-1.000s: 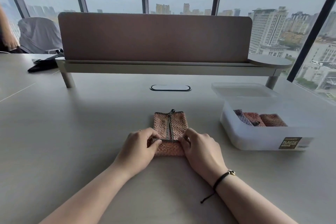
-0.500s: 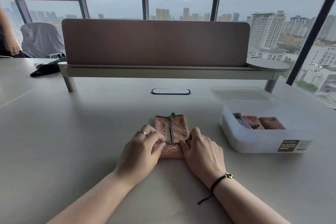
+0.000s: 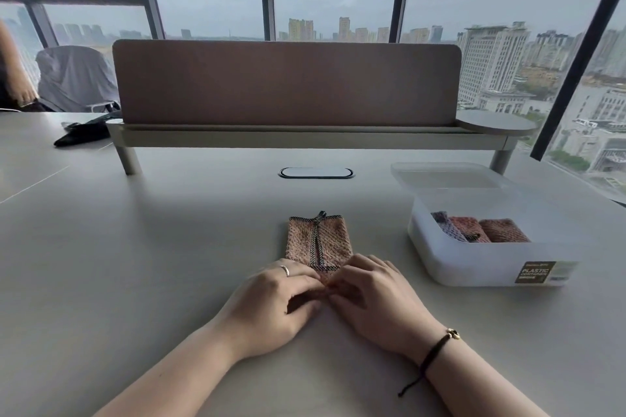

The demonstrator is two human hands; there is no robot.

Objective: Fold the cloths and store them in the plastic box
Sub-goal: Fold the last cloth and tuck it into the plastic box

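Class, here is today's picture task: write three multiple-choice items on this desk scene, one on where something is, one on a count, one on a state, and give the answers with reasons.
1. Where does the plastic box stand relative to the cloth being folded?
A. To its right
B. To its left
C. On top of it

2. How many folded cloths lie in the box?
A. None
B. Three
C. Six

3. What is the state of the box?
A. Closed with its lid on
B. Tipped on its side
C. Open, its lid lying behind it

Answers:
1. A: the box sits right of the cloth, on the table.
2. B: three rolls lie side by side inside.
3. C: the cloths show from above, and the clear lid rests behind the box.
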